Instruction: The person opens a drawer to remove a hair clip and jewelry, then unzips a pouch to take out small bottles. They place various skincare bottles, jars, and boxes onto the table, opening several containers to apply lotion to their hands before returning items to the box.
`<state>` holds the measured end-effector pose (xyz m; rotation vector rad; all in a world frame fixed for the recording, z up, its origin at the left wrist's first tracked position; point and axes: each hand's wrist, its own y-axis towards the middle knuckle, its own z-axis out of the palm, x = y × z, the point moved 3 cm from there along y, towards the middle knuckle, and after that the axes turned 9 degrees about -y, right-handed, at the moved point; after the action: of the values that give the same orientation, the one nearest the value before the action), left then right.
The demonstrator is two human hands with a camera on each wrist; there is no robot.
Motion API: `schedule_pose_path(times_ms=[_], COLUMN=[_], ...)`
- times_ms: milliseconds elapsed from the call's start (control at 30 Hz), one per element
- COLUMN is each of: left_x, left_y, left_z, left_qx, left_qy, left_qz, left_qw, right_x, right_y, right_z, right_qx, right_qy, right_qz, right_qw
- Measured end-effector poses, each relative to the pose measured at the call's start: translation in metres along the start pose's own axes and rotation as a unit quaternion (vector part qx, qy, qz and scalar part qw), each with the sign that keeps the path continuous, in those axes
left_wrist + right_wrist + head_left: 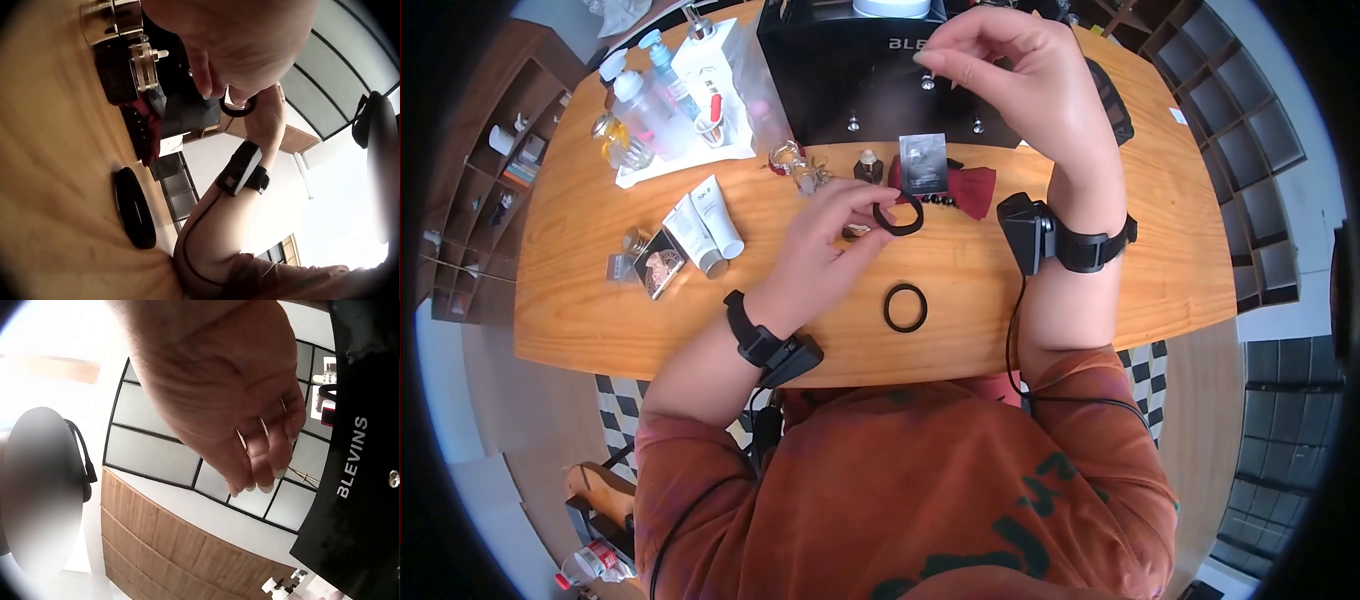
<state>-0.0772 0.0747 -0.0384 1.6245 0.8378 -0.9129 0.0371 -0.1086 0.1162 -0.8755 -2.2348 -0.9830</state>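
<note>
The left hand [825,235] pinches a black ring-shaped band [918,222] between thumb and fingers above the table. In the left wrist view, the band [240,114] hangs at the fingertips of that hand [244,44]. A second black band [924,318] lies flat on the wood nearer the body. The right hand [1025,80] is raised before the black box [810,65], fingers bent, thumb close to the fingertips. Beside the fingertips of the right hand [231,394] a thin gold shape [304,477] shows; whether it is held cannot be told.
Bottles stand in a white tray [685,165] at the back left. Tubes [718,218] and a compact [660,264] lie left of the left hand. A small dark bottle [868,166], a grey packet [923,165] and a dark red bow [973,190] sit before the box.
</note>
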Motion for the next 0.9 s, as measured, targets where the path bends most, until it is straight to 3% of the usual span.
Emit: schedule_pose_path(times_ms=[67,167,233,267,333,500,567,633,900], left_x=[0.001,-0.002,-0.008,-0.009,-0.011,-0.011,-0.012,-0.009,-0.005], left_y=[0.001,0.003,0.006,0.007,0.006,0.003,0.003,0.003,0.001], left_z=[-0.001,-0.001,-0.004,-0.004,-0.005,-0.012,-0.011,-0.007,-0.013], left_qx=[0.006,-0.034,-0.114,-0.114,-0.127,-0.146,-0.143,-0.182,-0.156], left_qy=[0.007,-0.017,0.031,0.031,0.018,0.027,0.062,-0.097,-0.129], left_qz=[0.013,-0.011,0.057,0.057,0.086,0.073,0.062,0.046,0.063], left_qw=[1.0,0.999,0.991,0.991,0.988,0.986,0.986,0.977,0.977], right_x=[-0.004,0.0,0.01,0.008,0.006,0.006,0.0,0.003,0.003], right_y=[0.0,-0.007,-0.013,-0.013,-0.015,-0.014,-0.01,-0.008,-0.007], right_z=[0.009,0.025,0.035,0.04,0.052,0.058,0.058,0.053,0.05], right_qx=[0.064,0.159,0.251,0.25,0.24,0.209,0.241,0.233,0.238], right_qy=[-0.038,-0.098,-0.138,-0.138,-0.145,-0.171,-0.097,-0.091,0.071], right_qz=[-0.08,-0.051,-0.02,-0.02,-0.107,-0.145,-0.058,-0.06,-0.007], right_qw=[0.994,0.981,0.958,0.958,0.954,0.952,0.964,0.966,0.969])
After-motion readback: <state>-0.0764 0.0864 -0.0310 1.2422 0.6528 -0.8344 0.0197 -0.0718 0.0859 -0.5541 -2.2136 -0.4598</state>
